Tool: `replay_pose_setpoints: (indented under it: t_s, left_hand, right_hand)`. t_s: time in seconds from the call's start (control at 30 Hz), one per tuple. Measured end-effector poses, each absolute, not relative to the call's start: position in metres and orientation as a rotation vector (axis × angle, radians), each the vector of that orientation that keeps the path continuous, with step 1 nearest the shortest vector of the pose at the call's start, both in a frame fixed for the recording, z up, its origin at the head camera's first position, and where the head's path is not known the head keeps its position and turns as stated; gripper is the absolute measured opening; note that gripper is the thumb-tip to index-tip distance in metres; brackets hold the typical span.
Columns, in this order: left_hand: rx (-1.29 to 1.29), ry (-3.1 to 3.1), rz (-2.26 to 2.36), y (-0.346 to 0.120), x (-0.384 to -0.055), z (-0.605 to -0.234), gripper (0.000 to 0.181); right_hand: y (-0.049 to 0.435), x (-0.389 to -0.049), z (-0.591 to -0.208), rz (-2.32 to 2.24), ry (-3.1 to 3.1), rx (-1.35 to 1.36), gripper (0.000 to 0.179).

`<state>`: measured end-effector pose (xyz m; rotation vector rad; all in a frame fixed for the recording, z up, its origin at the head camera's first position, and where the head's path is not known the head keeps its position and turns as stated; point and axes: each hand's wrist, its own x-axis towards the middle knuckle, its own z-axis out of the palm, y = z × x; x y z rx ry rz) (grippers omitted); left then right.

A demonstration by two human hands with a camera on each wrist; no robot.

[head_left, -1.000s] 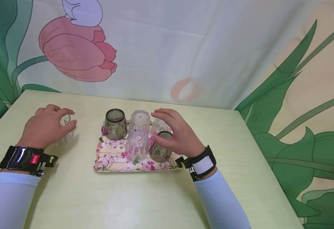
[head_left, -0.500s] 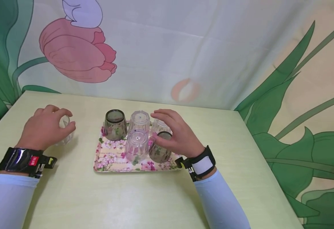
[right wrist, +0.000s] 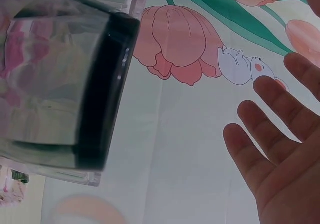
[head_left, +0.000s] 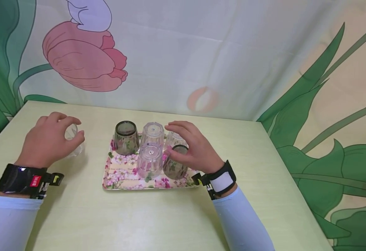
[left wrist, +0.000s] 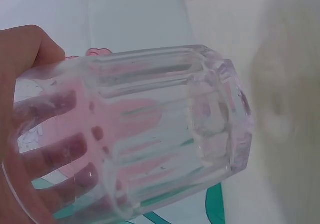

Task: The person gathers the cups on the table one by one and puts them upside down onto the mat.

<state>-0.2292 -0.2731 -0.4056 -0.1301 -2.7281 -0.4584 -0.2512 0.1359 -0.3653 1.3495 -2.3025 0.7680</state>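
My left hand grips a clear faceted drinking glass around its rim, at the left of the table. The glass's thick base points down, close over the tabletop. My right hand hovers at the tray's right side with its fingers apart and holds nothing. Below it stands a grey glass, bottom up; its dark base ring is near in the right wrist view. Partly behind the right fingers is a clear glass. Two more clear glasses, one at the back and one in front, stand mid-tray.
A second grey glass stands bottom up at the back left of the flowered tray. The pale table ends at a curtain printed with tulips, which hangs along its back and right edges.
My left hand has risen slightly with the clear glass, and its shadow on the table has spread. The right hand and the glasses on the tray have stayed in place.
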Motion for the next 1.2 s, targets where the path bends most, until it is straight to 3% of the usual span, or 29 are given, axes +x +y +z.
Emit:
replay_pose_setpoints:
  t_s: [1.2]
  left_hand:
    - [-0.321, -2.481, -0.558, -0.22, -0.191, -0.342, 0.032]
  right_hand:
    - [0.136, -0.251, -0.365, 0.751, -2.269, 1.375, 0.057]
